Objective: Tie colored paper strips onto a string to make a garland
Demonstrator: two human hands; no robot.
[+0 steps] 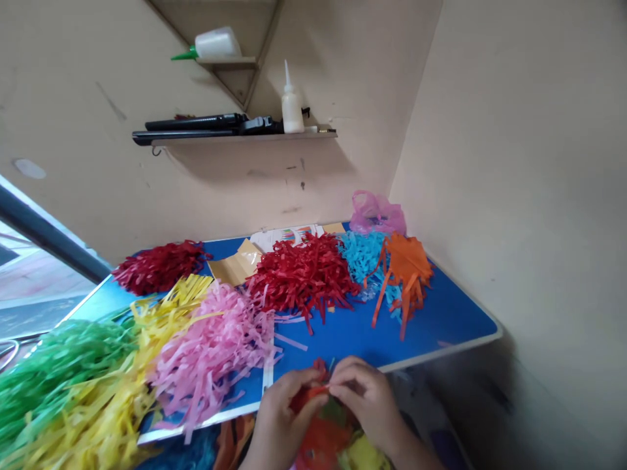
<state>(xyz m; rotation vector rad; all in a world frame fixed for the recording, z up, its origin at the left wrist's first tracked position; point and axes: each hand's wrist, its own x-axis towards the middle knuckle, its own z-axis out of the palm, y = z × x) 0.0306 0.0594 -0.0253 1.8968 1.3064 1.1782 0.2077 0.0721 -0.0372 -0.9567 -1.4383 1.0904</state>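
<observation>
At the table's front edge, my left hand (288, 412) is closed on a strip of orange-red tissue paper (312, 393), with the thumb and fingers pinching it. Close beside it, my right hand (368, 403) pinches the end of the same paper between thumb and fingertips. Below my hands, orange, yellow and green paper (323, 438) hangs or lies in my lap, blurred and partly hidden by my wrists. A pile of pink fringed paper (215, 349) lies on the table just left of my left hand.
The blue table (337, 336) carries red (304, 271), dark red (161, 266), yellow (98, 405), green (63, 365), light blue (363, 253) and orange (406, 261) fringe bundles. A pink plastic bag (377, 214) sits at the back. Above, a wall shelf (245, 139) holds a glue bottle (292, 111).
</observation>
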